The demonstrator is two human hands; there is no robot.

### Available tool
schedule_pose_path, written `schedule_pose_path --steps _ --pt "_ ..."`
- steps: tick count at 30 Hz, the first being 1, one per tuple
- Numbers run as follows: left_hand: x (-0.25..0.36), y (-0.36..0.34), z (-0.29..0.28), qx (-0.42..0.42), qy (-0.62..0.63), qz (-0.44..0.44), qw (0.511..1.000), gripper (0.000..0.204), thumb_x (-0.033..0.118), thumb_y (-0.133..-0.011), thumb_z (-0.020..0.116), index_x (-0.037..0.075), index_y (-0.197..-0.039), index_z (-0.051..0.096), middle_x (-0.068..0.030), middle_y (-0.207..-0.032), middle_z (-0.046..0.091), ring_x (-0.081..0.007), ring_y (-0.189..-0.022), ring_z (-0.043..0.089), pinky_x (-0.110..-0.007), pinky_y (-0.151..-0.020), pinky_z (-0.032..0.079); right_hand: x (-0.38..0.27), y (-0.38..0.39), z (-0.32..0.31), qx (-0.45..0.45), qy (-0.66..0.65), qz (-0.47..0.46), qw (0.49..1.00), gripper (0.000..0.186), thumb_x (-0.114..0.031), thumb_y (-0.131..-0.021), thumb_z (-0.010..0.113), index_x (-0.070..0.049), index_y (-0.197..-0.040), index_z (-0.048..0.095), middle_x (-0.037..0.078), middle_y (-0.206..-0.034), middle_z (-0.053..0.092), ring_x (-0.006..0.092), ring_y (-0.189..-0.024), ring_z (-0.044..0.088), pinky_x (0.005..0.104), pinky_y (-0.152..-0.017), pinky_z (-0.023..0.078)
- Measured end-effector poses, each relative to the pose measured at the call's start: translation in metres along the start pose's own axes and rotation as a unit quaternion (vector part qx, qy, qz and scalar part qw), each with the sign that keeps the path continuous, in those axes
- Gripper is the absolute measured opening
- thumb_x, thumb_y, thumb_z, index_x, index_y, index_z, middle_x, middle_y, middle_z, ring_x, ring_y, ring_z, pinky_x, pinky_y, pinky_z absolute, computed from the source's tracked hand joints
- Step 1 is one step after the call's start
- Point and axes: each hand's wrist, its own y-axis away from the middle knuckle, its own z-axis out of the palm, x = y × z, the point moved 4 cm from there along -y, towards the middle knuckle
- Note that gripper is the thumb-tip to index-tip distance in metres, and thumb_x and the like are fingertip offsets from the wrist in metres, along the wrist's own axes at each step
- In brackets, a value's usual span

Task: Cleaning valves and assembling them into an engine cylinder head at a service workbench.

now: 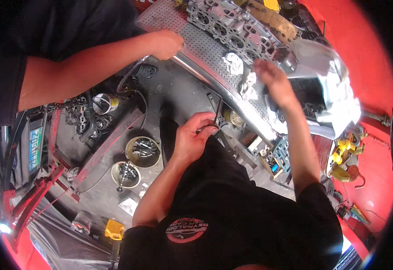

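My left hand (193, 137) is closed in front of my body, in a pinch around a thin dark rod (218, 110) that sticks up past the fingertips. What kind of rod it is, I cannot make out. My right hand (275, 83) is raised over the bench beside an engine cylinder head (234, 36); motion smears its fingers. Crumpled white rags (233, 64) lie close to the cylinder head, left of that hand. The cylinder head rests on a perforated metal bench top (165, 20), its round ports and chambers facing up.
Another person's hand (167, 44) rests at the bench's metal edge. Silvery sheeting (340, 90) bulges at right. Two buckets (154, 163) (136, 177) of metal parts stand on the floor, near a red metal frame (109, 150). A yellow jug (114, 229) is lower left.
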Motion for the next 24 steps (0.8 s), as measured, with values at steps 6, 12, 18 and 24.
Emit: schedule_pose_path --steps 6,12,18,24 --pt "-0.005 -0.021 -0.018 0.008 0.052 0.001 0.999 0.029 -0.005 -0.092 0.065 -0.002 -0.121 0.064 -0.012 -0.105 0.073 -0.0174 -0.099 0.069 -0.029 -0.089 0.054 -0.035 -0.139 -0.028 0.051 0.078 -0.096 0.991 0.05 -0.034 -0.099 0.061 0.001 -0.134 0.056 0.013 -0.122 0.07 0.0223 -0.113 0.064 0.0322 -0.099 0.047" --pt "-0.041 -0.101 -0.04 0.004 0.152 -0.008 0.988 0.024 -0.004 -0.092 0.065 -0.003 -0.116 0.068 -0.0112 -0.106 0.073 -0.0162 -0.099 0.068 -0.03 -0.092 0.053 0.002 -0.29 -0.035 0.078 0.247 -0.175 0.95 0.066 -0.053 -0.095 0.061 -0.001 -0.135 0.055 0.018 -0.123 0.068 0.0249 -0.112 0.065 0.0329 -0.097 0.048" --pt "-0.1 -0.221 -0.037 0.057 0.228 0.046 0.971 0.022 0.002 -0.092 0.067 -0.001 -0.113 0.069 -0.0103 -0.109 0.072 -0.0162 -0.102 0.066 -0.031 -0.092 0.052 0.058 -0.343 -0.023 -0.061 0.053 -0.055 0.995 0.062 -0.048 -0.092 0.07 -0.004 -0.135 0.061 0.007 -0.126 0.066 0.0178 -0.123 0.055 0.0318 -0.108 0.038" --pt "-0.153 -0.3 0.018 0.034 0.609 0.09 0.787 0.02 0.005 -0.092 0.067 0.002 -0.112 0.068 -0.0092 -0.108 0.071 -0.0187 -0.102 0.066 -0.036 -0.091 0.052 0.072 -0.345 -0.02 -0.132 0.006 0.059 0.989 0.063 -0.055 -0.096 0.057 -0.009 -0.138 0.053 0.011 -0.116 0.067 0.0227 -0.102 0.065 0.0397 -0.082 0.054"
